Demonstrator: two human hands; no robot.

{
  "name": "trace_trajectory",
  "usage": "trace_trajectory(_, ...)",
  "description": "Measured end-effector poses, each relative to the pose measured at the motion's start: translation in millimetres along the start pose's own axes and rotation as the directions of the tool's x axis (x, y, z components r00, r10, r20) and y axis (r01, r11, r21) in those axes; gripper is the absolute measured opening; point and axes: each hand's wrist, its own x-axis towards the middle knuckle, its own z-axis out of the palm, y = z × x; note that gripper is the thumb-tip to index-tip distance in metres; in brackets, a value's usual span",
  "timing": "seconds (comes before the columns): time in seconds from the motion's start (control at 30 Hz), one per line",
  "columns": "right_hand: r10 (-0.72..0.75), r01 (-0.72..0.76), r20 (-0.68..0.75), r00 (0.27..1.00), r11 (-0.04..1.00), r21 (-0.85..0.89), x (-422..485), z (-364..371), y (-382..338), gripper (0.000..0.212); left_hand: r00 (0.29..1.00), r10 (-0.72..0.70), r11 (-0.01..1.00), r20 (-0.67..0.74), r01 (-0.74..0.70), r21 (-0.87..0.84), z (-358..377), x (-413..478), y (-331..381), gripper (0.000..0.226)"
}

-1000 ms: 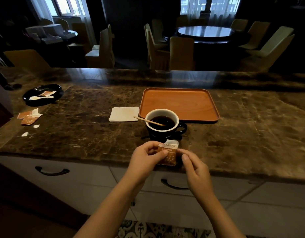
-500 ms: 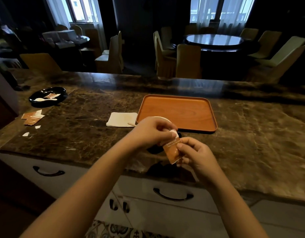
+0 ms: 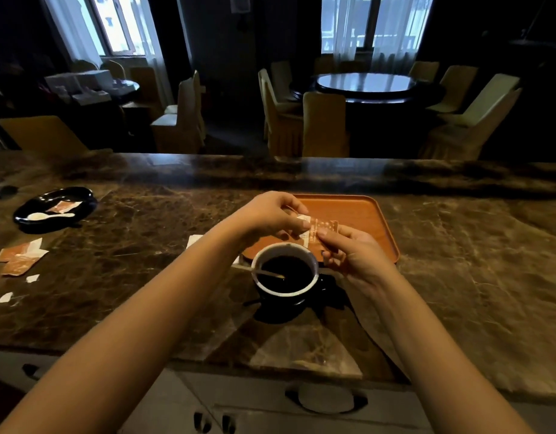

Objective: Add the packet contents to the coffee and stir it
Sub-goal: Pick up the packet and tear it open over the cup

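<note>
Packet [image 3: 320, 231] held above the far rim of the cup [image 3: 284, 270], pinched by both hands: left hand [image 3: 270, 216] on its left end, right hand [image 3: 352, 252] on its right. Stick [image 3: 270, 274] rests in the coffee. Cup on bench [image 3: 458, 261], just before tray [image 3: 364, 220].

a restaurant or hotel dining room: marble service counter [image 3: 458, 245], round banquet table [image 3: 366, 83] ringed by cloth-covered chairs [image 3: 325, 123], curtained windows [image 3: 377, 23].
</note>
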Motion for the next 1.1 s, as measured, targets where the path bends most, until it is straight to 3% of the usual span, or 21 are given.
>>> trace_trajectory(0.2,-0.009,0.009,0.001,1.000,0.979,-0.202,30,11,-5,0.004,0.983,-0.061,0.980,0.175,0.025,0.197,-33,23,-10,0.020)
trace_trajectory(0.5,-0.029,0.018,-0.055,0.998,0.980,-0.199,53,12,2,0.002,0.990,-0.032,0.990,0.140,0.012,0.142,-41,45,-30,0.008)
trace_trajectory(0.8,-0.105,0.109,0.035,0.994,0.895,-0.433,58,3,3,0.012,0.985,-0.030,0.988,0.168,0.003,0.156,-40,44,-42,0.016)
trace_trajectory(1.0,-0.111,0.133,0.077,0.991,0.902,-0.410,59,-6,3,0.014,0.996,0.001,0.984,0.089,-0.017,0.179,-30,44,-43,0.020)
trace_trajectory(1.1,-0.120,0.143,0.079,0.990,0.898,-0.417,58,-7,5,0.014,0.991,-0.006,0.987,0.135,-0.016,0.161,-30,42,-42,0.017)
